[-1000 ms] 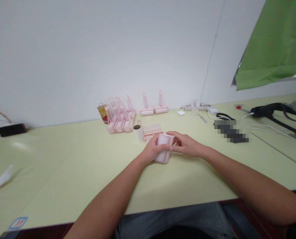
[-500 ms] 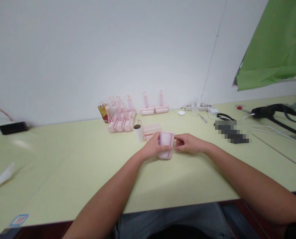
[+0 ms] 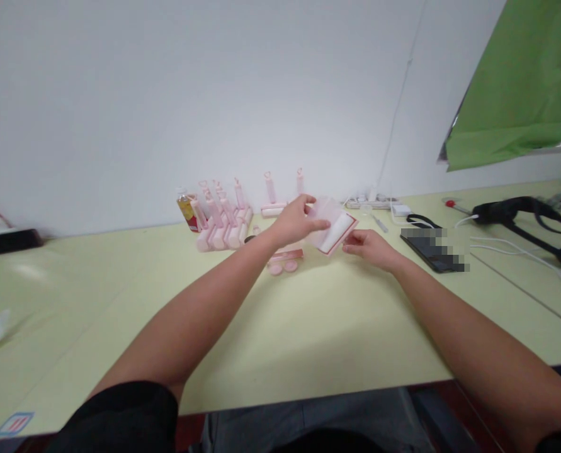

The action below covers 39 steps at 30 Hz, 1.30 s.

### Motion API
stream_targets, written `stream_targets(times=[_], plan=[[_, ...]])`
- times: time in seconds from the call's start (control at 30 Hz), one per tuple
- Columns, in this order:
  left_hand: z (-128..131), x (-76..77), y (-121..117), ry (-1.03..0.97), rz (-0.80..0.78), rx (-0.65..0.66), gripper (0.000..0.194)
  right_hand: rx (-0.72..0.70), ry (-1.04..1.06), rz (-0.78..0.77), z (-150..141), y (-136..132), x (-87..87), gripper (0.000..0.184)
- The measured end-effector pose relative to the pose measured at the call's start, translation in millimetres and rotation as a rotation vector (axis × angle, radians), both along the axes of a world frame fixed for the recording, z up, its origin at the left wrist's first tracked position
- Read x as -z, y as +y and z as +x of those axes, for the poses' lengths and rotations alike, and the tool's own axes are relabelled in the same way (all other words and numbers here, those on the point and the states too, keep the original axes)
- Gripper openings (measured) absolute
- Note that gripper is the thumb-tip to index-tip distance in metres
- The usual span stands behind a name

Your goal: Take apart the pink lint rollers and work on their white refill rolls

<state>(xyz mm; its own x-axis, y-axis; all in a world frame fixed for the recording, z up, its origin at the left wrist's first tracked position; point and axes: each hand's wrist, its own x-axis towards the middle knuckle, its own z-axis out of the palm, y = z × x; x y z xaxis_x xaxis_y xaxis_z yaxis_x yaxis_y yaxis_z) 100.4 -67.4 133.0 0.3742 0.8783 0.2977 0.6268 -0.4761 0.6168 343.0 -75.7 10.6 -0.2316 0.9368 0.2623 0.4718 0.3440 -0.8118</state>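
Your left hand (image 3: 298, 221) holds a pale pink case (image 3: 335, 231) tilted over the desk (image 3: 271, 340), your right hand (image 3: 369, 248) close to its right-hand edge. Pink handled pieces (image 3: 218, 236) stand clustered near the desk's back edge beside a yellow-and-red bottle (image 3: 184, 209); a blue-bordered label (image 3: 15, 424) sits by the front edge.

Left arm (image 3: 202, 314) slants up and inward, dark sleeve (image 3: 119, 418) near elbow. Left grip (image 3: 293, 221) clasped, thumb (image 3: 320, 224) extended rightward. Right arm (image 3: 464, 336) angles in from lower right, forearm bare. Right grip (image 3: 372, 249) sits lower, fingers (image 3: 357, 234) curled inward; fingertip contact unclear.
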Motion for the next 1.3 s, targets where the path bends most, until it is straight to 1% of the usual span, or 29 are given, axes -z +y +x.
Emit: stream_targets(times=[0.07, 0.13, 0.17, 0.23, 0.27, 0.33, 0.43, 0.53, 0.63, 0.7, 0.83, 0.97, 1.2, 1.3], plan=[[9.9, -9.7, 17.0, -0.013, 0.072, -0.012, 0.069, 0.132, 0.031, 0.043, 11.1, 10.0, 5.7, 0.035], [21.8, -11.5, 32.0, 0.037, 0.124, -0.008, 0.064, 0.279, 0.06, 0.095, 21.0, 17.3, 9.3, 0.037], [28.0, -9.1, 38.2, 0.094, 0.138, -0.012, 0.062, 0.355, 0.073, 0.114, 25.0, 19.9, 10.2, 0.038], [39.6, 1.0, 47.9, 0.248, 0.151, 0.018, 0.064, 0.502, 0.087, 0.138, 31.1, 23.0, 10.6, 0.041], [44.4, 7.9, 51.8, 0.32, 0.156, 0.031, 0.065, 0.56, 0.085, 0.146, 33.1, 23.8, 10.4, 0.042], [51.2, 22.6, 58.6, 0.423, 0.149, 0.003, 0.064, 0.63, 0.062, 0.167, 35.8, 24.6, 10.1, 0.041], [54.3, 40.0, 68.4, 0.488, 0.122, -0.01, 0.061, 0.664, -0.001, 0.189, 38.4, 26.0, 10.8, 0.036], [52.3, 48.4, 77.4, 0.501, 0.115, 0.007, 0.061, 0.696, -0.057, 0.194, 40.9, 27.8, 12.3, 0.031], [50.7, 51.3, 83.5, 0.528, 0.141, 0.049, 0.065, 0.737, -0.072, 0.203, 42.7, 28.5, 12.0, 0.031], [51.3, 52.7, 85.3, 0.583, 0.148, 0.082, 0.069, 0.756, -0.06, 0.21, 42.6, 27.8, 10.4, 0.032], [56.1, 57.0, 84.7, 0.708, 0.084, 0.129, 0.075, 0.757, -0.039, 0.241, 39.6, 25.3, 6.3, 0.035], [61.5, 62.8, 84.7, 0.751, 0.028, 0.123, 0.077, 0.734, -0.012, 0.247, 35.3, 24.4, 4.8, 0.035], [62.8, 73.9, 91.1, 0.803, 0.005, 0.104, 0.075, 0.687, -0.004, 0.24, 29.1, 23.5, 5.6, 0.034], [57.7, 77.6, 88.4, 0.808, 0.021, 0.096, 0.083, 0.679, -0.004, 0.253, 27.6, 22.7, 5.9, 0.034]])
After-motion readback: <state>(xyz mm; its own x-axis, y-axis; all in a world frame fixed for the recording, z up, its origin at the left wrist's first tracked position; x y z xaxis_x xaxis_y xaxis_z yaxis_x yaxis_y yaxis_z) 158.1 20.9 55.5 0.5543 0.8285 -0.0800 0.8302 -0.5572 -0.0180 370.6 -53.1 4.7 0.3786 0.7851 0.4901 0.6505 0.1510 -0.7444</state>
